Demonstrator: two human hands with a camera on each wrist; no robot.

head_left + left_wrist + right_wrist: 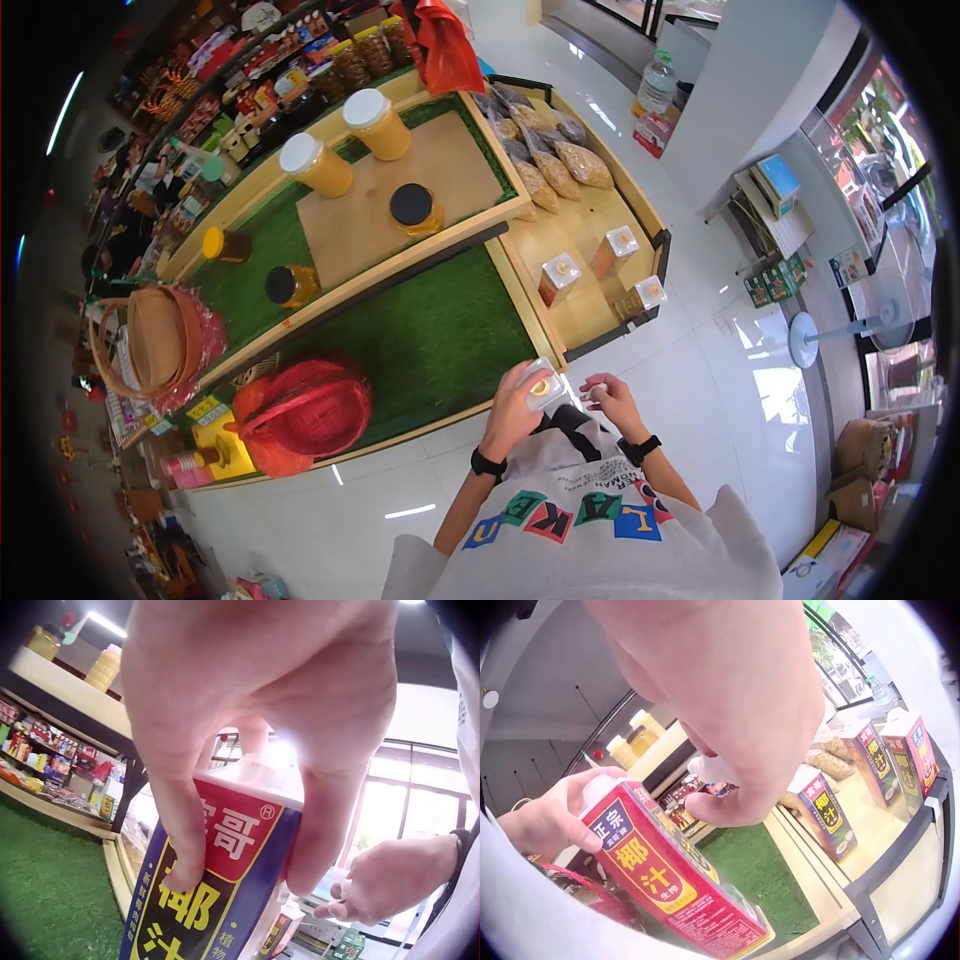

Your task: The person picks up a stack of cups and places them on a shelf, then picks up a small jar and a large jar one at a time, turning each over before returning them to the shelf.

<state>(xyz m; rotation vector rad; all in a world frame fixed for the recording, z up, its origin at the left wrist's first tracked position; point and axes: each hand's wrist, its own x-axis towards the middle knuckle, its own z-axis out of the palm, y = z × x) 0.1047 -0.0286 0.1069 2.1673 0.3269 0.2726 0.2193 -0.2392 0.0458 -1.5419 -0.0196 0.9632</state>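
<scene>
Three cartons (560,277) already stand on the worktop (580,225); a fourth carton (682,877), in the left hand's (512,412) grip nearby, seems left to do. The right hand (618,405) pinches a small white piece (715,771).

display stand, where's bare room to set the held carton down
Bare wood lies between the filled bags and three cartons; the lower green turf is free between red basket and wooden tray. Crowded: the tray's bagged end.

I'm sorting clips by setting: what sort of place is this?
Probably a grocery shop: clear plastic bags of tan contents and tall rectangular printed drink cartons share a pale wooden display stand, with two cylindrical yellow jars with white lids nearby.
</scene>
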